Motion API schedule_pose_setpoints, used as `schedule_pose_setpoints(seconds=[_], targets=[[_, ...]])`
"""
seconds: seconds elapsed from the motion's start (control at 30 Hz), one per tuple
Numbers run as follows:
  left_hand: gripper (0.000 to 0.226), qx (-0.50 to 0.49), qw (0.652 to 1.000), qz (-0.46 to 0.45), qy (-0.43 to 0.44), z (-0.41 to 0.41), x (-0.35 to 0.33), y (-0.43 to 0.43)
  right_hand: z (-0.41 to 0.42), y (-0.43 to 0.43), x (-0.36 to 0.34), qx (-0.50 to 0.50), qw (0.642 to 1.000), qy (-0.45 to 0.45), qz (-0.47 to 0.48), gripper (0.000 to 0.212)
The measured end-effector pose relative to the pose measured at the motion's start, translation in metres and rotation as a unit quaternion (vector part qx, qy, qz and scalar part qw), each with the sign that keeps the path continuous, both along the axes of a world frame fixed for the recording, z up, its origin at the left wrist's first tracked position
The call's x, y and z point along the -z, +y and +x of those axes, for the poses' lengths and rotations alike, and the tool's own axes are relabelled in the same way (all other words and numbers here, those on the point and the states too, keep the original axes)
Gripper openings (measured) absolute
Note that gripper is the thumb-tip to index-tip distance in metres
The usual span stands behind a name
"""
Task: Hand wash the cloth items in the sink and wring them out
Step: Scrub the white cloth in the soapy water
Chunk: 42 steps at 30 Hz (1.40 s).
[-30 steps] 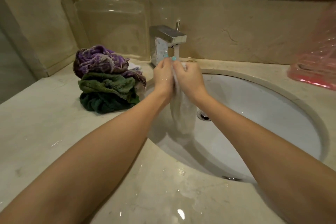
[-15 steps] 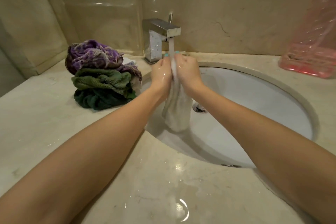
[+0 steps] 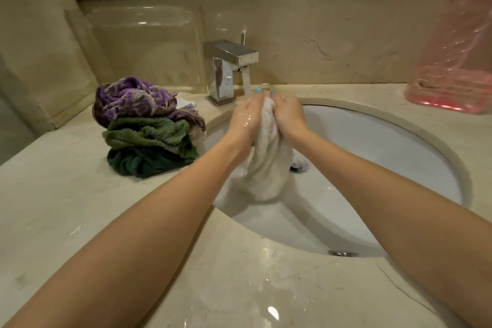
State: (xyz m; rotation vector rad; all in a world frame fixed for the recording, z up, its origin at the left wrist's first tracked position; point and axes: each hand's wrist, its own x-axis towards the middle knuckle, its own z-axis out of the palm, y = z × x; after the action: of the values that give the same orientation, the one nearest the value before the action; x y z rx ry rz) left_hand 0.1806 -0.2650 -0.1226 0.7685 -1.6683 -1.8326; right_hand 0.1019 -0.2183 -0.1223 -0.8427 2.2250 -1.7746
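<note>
From my remote feed off the head camera, I see both hands up under the faucet, which stands on the surface at the back left of the sink. A thin stream of water runs from the spout down to the top of the hands. The left hand and the right hand face each other with a white cloth bunched between them. The fingers of each hand curl round its upper end and press together toward the other hand, teal-painted nails showing at the tips. The rest of the cloth hangs down over the left part of the basin, wet and gathered, and its lower end hides part of the drain; I cannot tell whether the cloth touches the basin. Both wrists glisten with water. On the surface just left of the sink sits a pile of other cloths: a purple patterned cloth on top, a green cloth under it and a dark green cloth at the bottom. A pink plastic bag stands at the far right against the wall. Puddles shine on the surface near the front rim of the sink.
</note>
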Motion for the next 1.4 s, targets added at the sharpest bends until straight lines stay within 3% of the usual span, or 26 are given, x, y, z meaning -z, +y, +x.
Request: schedule_pose_setpoints(seconds=[0.17, 0.27, 0.4, 0.53, 0.63, 0.7, 0.8, 0.9, 1.0, 1.07, 1.17, 1.27, 1.4], targets=[[0.038, 0.001, 0.999, -0.025, -0.037, 0.005, 0.001, -0.014, -0.01, 0.006, -0.006, 0.017, 0.997, -0.068, -0.027, 0.047], [0.042, -0.013, 1.0, 0.011, 0.002, 0.008, 0.001, -0.018, -0.025, 0.014, -0.008, 0.009, 0.998, -0.041, -0.035, 0.033], [0.035, -0.057, 0.997, 0.023, 0.048, 0.005, -0.002, -0.024, -0.038, 0.026, 0.003, -0.056, 0.995, 0.019, 0.086, 0.015], [0.023, -0.097, 0.988, 0.078, 0.093, 0.005, -0.004, -0.033, -0.037, 0.031, -0.005, -0.158, 0.984, -0.004, 0.078, 0.007], [0.021, -0.074, 0.983, 0.104, 0.134, 0.005, -0.006, -0.035, -0.028, 0.029, 0.003, -0.278, 0.936, -0.021, 0.217, 0.028], [0.017, -0.054, 0.984, 0.094, 0.145, 0.005, -0.005, -0.032, -0.022, 0.023, 0.014, -0.278, 0.921, 0.026, 0.273, 0.035], [0.019, -0.096, 0.986, 0.056, 0.124, 0.009, -0.004, -0.034, -0.028, 0.027, 0.013, -0.235, 0.951, 0.015, 0.203, 0.01], [0.022, -0.171, 0.983, -0.028, 0.065, 0.012, -0.002, -0.04, -0.041, 0.035, 0.003, -0.211, 0.97, -0.068, 0.103, 0.017], [0.022, -0.16, 0.974, -0.159, -0.017, 0.011, -0.001, -0.035, -0.042, 0.034, -0.008, -0.184, 0.977, -0.107, 0.023, 0.028], [0.019, -0.134, 0.969, -0.197, -0.068, 0.011, -0.002, -0.029, -0.039, 0.031, -0.015, -0.166, 0.978, -0.128, -0.02, 0.029], [0.042, -0.007, 0.973, -0.197, -0.117, 0.014, -0.006, -0.021, -0.039, 0.027, -0.025, -0.141, 0.962, -0.205, -0.113, 0.027], [0.042, 0.142, 0.965, -0.168, -0.143, 0.017, -0.005, -0.012, -0.038, 0.026, -0.029, -0.149, 0.939, -0.263, -0.167, 0.017], [0.04, 0.135, 0.989, -0.038, -0.049, 0.013, -0.002, -0.023, -0.045, 0.032, -0.019, -0.229, 0.939, -0.223, -0.13, 0.014]])
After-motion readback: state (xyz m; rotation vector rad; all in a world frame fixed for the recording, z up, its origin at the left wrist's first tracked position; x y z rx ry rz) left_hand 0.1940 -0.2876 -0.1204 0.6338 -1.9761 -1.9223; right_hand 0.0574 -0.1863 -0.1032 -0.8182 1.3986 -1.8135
